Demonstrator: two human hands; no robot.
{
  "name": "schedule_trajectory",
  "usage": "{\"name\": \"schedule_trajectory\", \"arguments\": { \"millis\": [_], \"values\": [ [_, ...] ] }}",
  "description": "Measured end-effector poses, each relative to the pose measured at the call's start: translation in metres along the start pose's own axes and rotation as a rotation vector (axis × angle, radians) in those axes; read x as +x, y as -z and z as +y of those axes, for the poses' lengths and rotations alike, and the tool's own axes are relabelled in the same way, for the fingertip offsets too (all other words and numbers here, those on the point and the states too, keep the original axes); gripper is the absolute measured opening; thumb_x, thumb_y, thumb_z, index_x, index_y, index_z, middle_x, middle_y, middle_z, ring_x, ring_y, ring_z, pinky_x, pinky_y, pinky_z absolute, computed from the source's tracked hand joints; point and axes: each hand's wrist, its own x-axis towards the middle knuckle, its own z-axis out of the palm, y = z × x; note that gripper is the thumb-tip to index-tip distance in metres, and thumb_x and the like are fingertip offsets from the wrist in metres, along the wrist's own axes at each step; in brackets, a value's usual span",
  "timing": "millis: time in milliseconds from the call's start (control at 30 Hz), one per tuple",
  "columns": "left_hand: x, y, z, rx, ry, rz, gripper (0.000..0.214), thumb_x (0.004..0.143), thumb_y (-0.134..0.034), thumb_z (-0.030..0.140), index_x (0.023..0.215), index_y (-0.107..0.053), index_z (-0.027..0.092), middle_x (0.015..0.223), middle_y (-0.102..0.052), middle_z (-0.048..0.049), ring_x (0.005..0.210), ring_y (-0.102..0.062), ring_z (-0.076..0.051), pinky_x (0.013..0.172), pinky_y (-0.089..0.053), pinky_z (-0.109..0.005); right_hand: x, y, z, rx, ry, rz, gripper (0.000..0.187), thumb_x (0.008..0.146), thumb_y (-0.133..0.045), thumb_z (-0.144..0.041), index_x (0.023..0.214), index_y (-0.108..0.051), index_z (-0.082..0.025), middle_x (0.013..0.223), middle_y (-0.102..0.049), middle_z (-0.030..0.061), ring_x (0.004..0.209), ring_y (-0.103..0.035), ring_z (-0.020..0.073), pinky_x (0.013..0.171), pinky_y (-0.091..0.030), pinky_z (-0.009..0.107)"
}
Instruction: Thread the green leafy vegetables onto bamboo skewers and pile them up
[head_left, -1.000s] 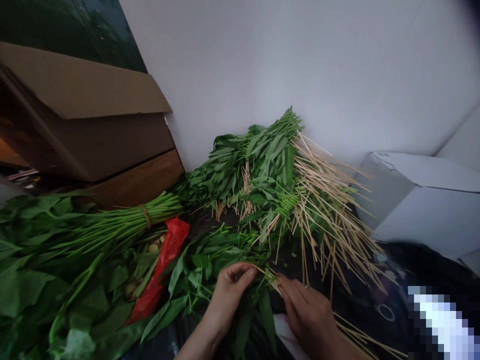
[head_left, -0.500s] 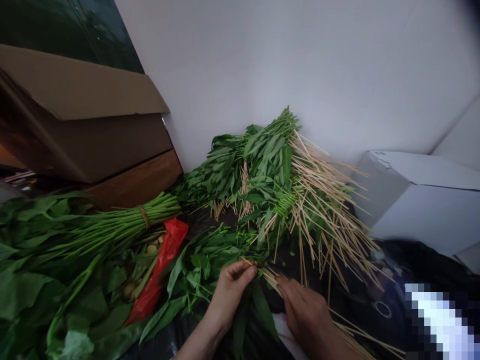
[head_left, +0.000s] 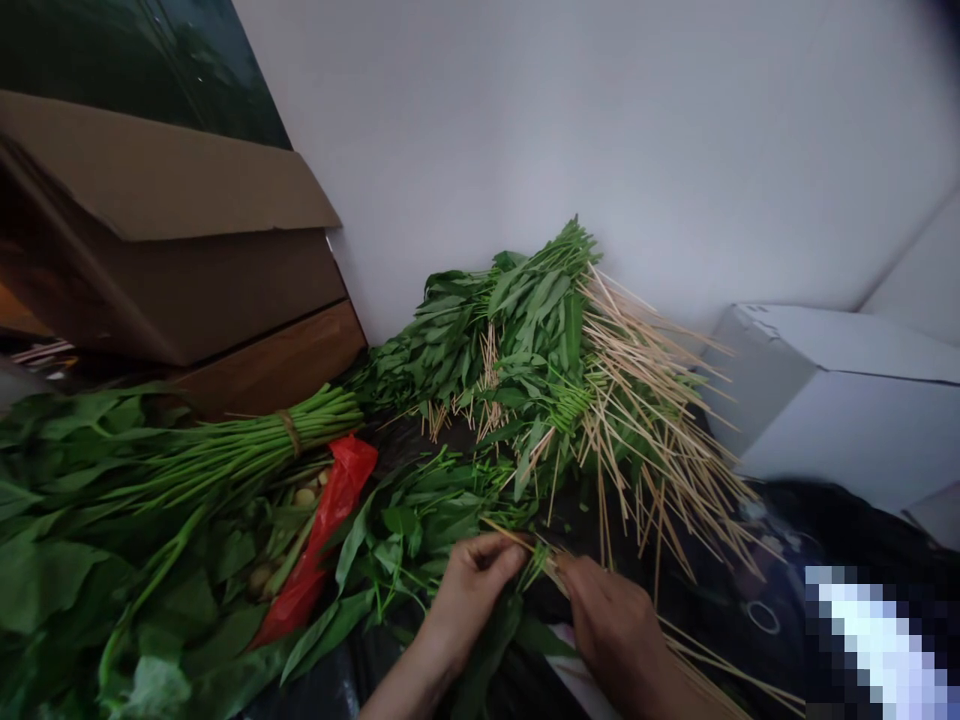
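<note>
My left hand (head_left: 480,575) is closed, thumb against finger, on a leafy green stem (head_left: 537,562) whose long leaves hang below. A thin bamboo skewer (head_left: 501,529) crosses over the left fingertips, its pointed end out to the left. Close by on the right, my right hand (head_left: 611,615) is closed around several bamboo skewers, and their ends reach toward the green stem. Whether the stem is pierced is too small to tell. More loose skewers (head_left: 720,672) stick out below the right wrist. Leafy cuttings (head_left: 420,510) lie just beyond the left hand.
Skewered greens (head_left: 536,300) are piled against the wall, their bamboo sticks (head_left: 660,430) fanning right. At left lies a tied bunch of long green stems (head_left: 247,440) beside a red plastic bag (head_left: 319,540). A cardboard box (head_left: 187,260) and a white box (head_left: 862,420) flank the pile.
Both hands have shifted slightly to the right. More of the green stem shows between them, and the skewer over my left fingertips now shows a longer stretch.
</note>
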Motion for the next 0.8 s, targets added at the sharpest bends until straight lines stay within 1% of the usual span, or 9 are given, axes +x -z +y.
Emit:
{"name": "schedule_trajectory", "arguments": {
  "millis": [100,167,200,333,433,500,667,733,800],
  "values": [
    [0.011,0.021,0.016,0.105,-0.093,0.08,0.037,0.077,-0.065,0.05,0.087,-0.075,0.015,0.08,-0.073,-0.0061,0.076,-0.064,-0.02,0.072,-0.048,-0.027,0.002,0.007,0.004,-0.039,-0.039,0.083,0.021,0.095,-0.033,-0.014,0.099,-0.054,-0.018,0.066,-0.059,-0.0002,0.053,-0.057,0.0129,0.055,-0.039,0.024],
    [0.015,0.03,0.023,0.223,-0.16,0.106,0.03,0.08,-0.064,0.042,0.09,-0.074,0.016,0.082,-0.073,-0.006,0.078,-0.064,-0.02,0.071,-0.048,-0.027,0.002,0.01,0.006,-0.025,-0.075,0.098,0.02,0.096,-0.033,-0.017,0.097,-0.053,-0.017,0.063,-0.058,-0.0013,0.05,-0.056,0.0124,0.053,-0.038,0.024],
    [0.015,0.032,0.024,0.304,-0.198,0.085,0.024,0.08,-0.064,0.036,0.089,-0.074,0.017,0.082,-0.072,-0.0057,0.078,-0.063,-0.02,0.07,-0.047,-0.026,0.002,0.011,0.006,-0.012,-0.088,0.097,0.021,0.096,-0.032,-0.017,0.096,-0.053,-0.017,0.062,-0.057,-0.002,0.049,-0.056,0.0121,0.052,-0.038,0.024],
    [0.011,0.026,0.01,0.793,-0.381,-0.085,0.012,0.08,-0.063,0.019,0.085,-0.074,0.02,0.082,-0.068,-0.0047,0.081,-0.061,-0.02,0.075,-0.045,-0.029,0.002,0.01,0.004,0.006,-0.079,0.095,0.021,0.096,-0.032,-0.017,0.096,-0.053,-0.017,0.06,-0.056,-0.0025,0.048,-0.055,0.0121,0.05,-0.037,0.025],
    [0.009,0.019,-0.001,1.153,-0.463,-0.08,0.013,0.078,-0.065,0.016,0.083,-0.074,0.023,0.083,-0.067,-0.0059,0.084,-0.057,-0.022,0.079,-0.044,-0.033,0.002,0.009,0.003,0.027,-0.079,0.084,0.021,0.095,-0.032,-0.016,0.098,-0.053,-0.017,0.063,-0.057,-0.0017,0.051,-0.056,0.0121,0.054,-0.038,0.024],
    [0.01,0.016,-0.004,1.273,-0.476,-0.06,0.012,0.077,-0.066,0.016,0.082,-0.074,0.024,0.083,-0.067,-0.0064,0.085,-0.056,-0.024,0.079,-0.044,-0.035,0.002,0.008,0.002,0.031,-0.086,0.069,0.022,0.095,-0.032,-0.014,0.098,-0.053,-0.017,0.064,-0.058,-0.0012,0.053,-0.057,0.0125,0.056,-0.038,0.024],
    [0.014,0.013,-0.005,1.348,-0.476,-0.096,0.012,0.077,-0.067,0.017,0.083,-0.074,0.025,0.083,-0.068,-0.0066,0.09,-0.055,-0.026,0.079,-0.042,-0.037,0.0,0.006,0.002,0.012,-0.07,0.077,0.022,0.095,-0.032,-0.014,0.098,-0.053,-0.018,0.064,-0.058,-0.0009,0.052,-0.056,0.013,0.056,-0.037,0.025],
    [0.014,0.013,-0.005,1.295,-0.477,-0.106,0.012,0.079,-0.065,0.017,0.082,-0.074,0.024,0.082,-0.068,-0.0065,0.088,-0.056,-0.025,0.079,-0.042,-0.037,0.001,0.006,0.002,0.017,-0.065,0.083,0.021,0.095,-0.032,-0.014,0.098,-0.053,-0.017,0.066,-0.059,0.0,0.054,-0.057,0.0131,0.056,-0.038,0.025],
    [0.014,0.015,-0.002,1.152,-0.49,-0.101,0.013,0.081,-0.063,0.018,0.084,-0.074,0.023,0.084,-0.069,-0.0062,0.086,-0.057,-0.023,0.08,-0.042,-0.036,0.002,0.007,0.002,0.027,-0.062,0.086,0.021,0.094,-0.033,-0.012,0.098,-0.053,-0.017,0.068,-0.061,0.0009,0.055,-0.059,0.0129,0.057,-0.039,0.024]
  ]
}}
